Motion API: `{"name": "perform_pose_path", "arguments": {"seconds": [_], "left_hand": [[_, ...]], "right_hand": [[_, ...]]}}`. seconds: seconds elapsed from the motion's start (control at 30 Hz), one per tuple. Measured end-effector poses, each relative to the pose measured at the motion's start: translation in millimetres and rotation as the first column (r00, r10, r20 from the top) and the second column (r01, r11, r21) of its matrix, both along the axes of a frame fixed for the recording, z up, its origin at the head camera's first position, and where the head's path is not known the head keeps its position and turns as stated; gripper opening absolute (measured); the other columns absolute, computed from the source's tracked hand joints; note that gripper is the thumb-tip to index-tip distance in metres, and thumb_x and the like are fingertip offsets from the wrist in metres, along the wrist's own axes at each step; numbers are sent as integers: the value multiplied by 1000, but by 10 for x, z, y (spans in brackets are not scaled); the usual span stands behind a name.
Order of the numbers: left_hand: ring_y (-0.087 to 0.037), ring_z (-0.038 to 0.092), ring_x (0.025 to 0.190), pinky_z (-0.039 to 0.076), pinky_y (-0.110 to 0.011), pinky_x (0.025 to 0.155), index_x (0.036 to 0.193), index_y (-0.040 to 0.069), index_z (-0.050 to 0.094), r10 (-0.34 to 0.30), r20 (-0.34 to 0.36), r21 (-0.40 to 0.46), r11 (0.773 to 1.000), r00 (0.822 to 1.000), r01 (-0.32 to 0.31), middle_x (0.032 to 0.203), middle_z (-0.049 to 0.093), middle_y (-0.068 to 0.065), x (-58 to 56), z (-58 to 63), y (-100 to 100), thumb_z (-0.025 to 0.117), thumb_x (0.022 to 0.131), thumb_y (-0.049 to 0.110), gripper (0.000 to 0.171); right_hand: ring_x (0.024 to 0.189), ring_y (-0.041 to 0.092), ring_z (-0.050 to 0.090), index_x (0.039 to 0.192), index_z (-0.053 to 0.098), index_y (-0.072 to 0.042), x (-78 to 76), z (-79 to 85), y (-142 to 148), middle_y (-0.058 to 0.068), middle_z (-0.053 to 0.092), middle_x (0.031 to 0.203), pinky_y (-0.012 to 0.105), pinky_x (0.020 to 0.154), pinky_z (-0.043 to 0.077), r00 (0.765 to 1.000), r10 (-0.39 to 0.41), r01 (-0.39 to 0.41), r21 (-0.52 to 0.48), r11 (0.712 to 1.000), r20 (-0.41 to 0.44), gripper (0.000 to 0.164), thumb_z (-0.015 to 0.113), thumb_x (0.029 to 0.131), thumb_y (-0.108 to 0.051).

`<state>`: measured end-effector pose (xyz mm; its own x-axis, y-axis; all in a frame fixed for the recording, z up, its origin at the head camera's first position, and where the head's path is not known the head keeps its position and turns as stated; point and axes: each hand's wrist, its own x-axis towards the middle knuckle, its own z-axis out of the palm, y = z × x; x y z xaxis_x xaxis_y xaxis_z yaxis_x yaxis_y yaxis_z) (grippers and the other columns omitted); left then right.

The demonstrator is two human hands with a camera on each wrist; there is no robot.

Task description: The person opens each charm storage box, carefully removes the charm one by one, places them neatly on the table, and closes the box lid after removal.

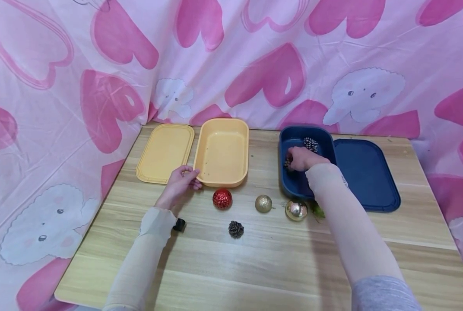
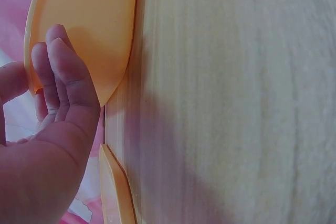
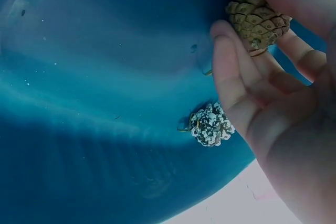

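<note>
Pinched brown pine cone point(image 3: 257, 19) with right hand point(image 3: 281, 108), held yellow box point(image 1: 224, 160) at corner with left hand point(image 1: 176, 185); seemed to need light pressure.

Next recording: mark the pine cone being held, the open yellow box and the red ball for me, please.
Held pine cone point(image 3: 256, 20), right wrist view: middle of its scaly side.
Yellow box point(image 1: 224, 154), head view: bare inside floor.
Red ball point(image 1: 222, 199), head view: middle of its shiny surface.
</note>
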<state>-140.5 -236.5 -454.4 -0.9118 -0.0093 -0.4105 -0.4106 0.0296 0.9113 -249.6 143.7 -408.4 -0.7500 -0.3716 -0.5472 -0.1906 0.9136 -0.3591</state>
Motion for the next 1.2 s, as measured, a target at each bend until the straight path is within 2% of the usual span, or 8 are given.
{"name": "perform_pose_path", "arguments": {"seconds": [0.3, 0.5, 0.73, 1.0, 1.2], "left_hand": [[-11, 66, 61, 59, -23, 63, 102, 6, 43, -17, -8, -18, 1000, 1000, 16, 66, 67, 2, 4, 5, 1, 55, 98, 16, 16], [-11, 66, 59, 58, -23, 60, 100, 5, 43, -1, -11, -3, 1000, 1000, 1, 65, 67, 1, 4, 6, 10, 54, 98, 13, 14], [-10, 66, 59, 58, -23, 60, 101, 5, 43, -2, -8, -9, 1000, 1000, 2, 65, 67, 1, 2, 3, 7, 55, 98, 14, 14], [-11, 66, 60, 58, -23, 61, 101, 6, 43, -6, 2, -1, 1000, 1000, 6, 66, 67, 1, -6, -8, 4, 54, 99, 14, 14], [-11, 66, 60, 58, -24, 62, 100, 7, 43, -4, 6, 13, 1000, 1000, 4, 67, 67, 0, -9, -16, 3, 55, 98, 13, 14]], "right_hand": [[106, 33, 53, 127, 51, 2, 9, 8, 62, 21, 58, 121, 51, 95, 47, 1000, 16, -16, -23, 1000, -1, 41, 60, 90, -13], [104, 33, 53, 125, 51, 1, 16, 0, 118, 21, 58, 117, 50, 91, 48, 1000, 20, -21, -45, 999, -12, 41, 62, 89, -15], [105, 33, 53, 127, 53, 1, 38, 32, 197, 20, 59, 118, 50, 93, 48, 1000, 20, -21, -56, 998, -7, 42, 63, 89, -16], [104, 33, 53, 123, 54, -1, 64, 107, 287, 19, 59, 115, 51, 92, 48, 999, 10, -13, -88, 996, -39, 38, 63, 90, -16], [105, 33, 54, 124, 55, 0, 68, 150, 323, 20, 60, 115, 51, 94, 47, 996, 15, -25, -112, 993, -87, 41, 65, 88, -17]]}}
